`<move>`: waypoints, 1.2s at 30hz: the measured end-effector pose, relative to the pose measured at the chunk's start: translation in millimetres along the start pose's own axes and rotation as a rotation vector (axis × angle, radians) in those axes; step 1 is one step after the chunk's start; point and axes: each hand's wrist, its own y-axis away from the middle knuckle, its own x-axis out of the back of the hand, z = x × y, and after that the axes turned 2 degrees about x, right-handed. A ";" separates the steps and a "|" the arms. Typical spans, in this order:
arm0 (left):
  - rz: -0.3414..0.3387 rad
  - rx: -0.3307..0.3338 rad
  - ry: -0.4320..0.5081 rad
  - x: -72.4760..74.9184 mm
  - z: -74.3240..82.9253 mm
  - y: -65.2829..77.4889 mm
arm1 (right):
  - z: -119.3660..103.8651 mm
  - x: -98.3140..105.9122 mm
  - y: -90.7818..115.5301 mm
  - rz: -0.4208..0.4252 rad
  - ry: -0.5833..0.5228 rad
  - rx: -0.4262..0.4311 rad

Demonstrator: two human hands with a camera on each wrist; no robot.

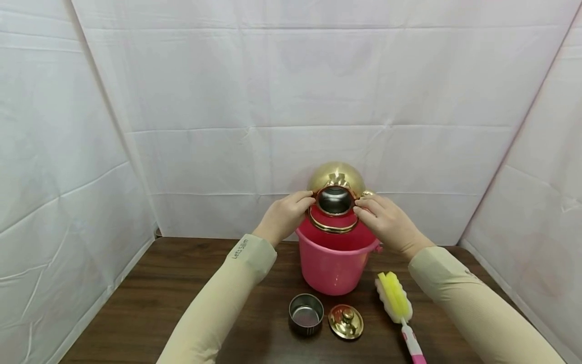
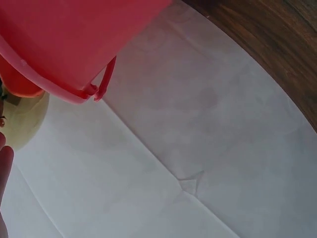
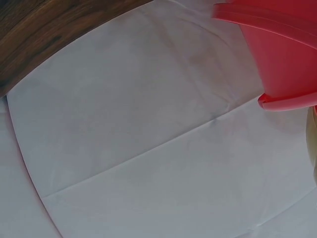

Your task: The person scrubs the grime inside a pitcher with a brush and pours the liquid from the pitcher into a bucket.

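Observation:
A shiny gold teapot (image 1: pixel 337 174) is tipped over above the pink bucket (image 1: pixel 334 273), its round dark mouth facing me and its arched handle (image 1: pixel 333 229) hanging down over the bucket's opening. My left hand (image 1: pixel 287 215) grips the pot at the left of the mouth. On the opposite side my right hand (image 1: pixel 386 222) holds it with curled fingers. The left wrist view catches only the fingers (image 2: pixel 5 163) at its edge, near the pale gold pot (image 2: pixel 27 121). In the right wrist view a sliver of the pot (image 3: pixel 312 141) shows and the hand is out of sight.
In front of the bucket, a small steel cup (image 1: pixel 305 328) stands beside a gold knobbed lid (image 1: pixel 346 323) on the dark wooden table (image 1: pixel 182 288). A yellow-and-white sponge brush (image 1: pixel 396 298) lies to their right. White cloth (image 1: pixel 318 101) hangs behind and at both sides.

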 end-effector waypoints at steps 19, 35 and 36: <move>-0.087 0.032 0.042 3.4 5.1 1.5 | -1.5 1.4 1.1 0.055 0.022 0.061; -0.156 -0.002 0.009 9.3 9.6 -2.9 | -3.3 1.1 10.0 0.041 0.030 0.078; -0.141 -0.037 -0.023 10.1 9.6 -2.6 | -3.1 0.5 10.8 0.044 0.028 0.081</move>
